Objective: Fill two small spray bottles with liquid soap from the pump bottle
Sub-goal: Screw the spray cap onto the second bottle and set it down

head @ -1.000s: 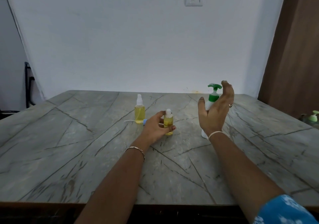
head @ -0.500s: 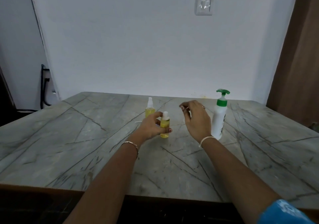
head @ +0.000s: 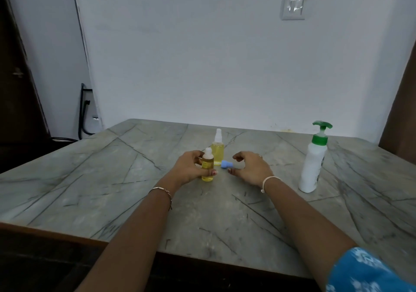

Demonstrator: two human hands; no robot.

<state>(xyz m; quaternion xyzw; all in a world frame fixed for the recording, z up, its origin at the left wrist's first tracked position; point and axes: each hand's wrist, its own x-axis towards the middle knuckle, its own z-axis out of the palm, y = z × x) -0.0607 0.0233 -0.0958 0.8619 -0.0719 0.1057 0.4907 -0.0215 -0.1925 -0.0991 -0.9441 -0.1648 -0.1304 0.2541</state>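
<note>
My left hand [head: 189, 168] grips the small filled bottle [head: 207, 164] upright on the bench [head: 112, 190], while my right hand [head: 252, 168], loosely curled, hovers beside the blue cap [head: 224, 164], which I should pinch squarely and seat straight.

The left hand [head: 190, 169] grips a small bottle [head: 207, 165] upright on the tabletop [head: 90, 190]. The right hand [head: 251, 168] arches loosely just beside a blue cap [head: 224, 164]. The pump bottle [head: 312, 165] stands apart.
</note>
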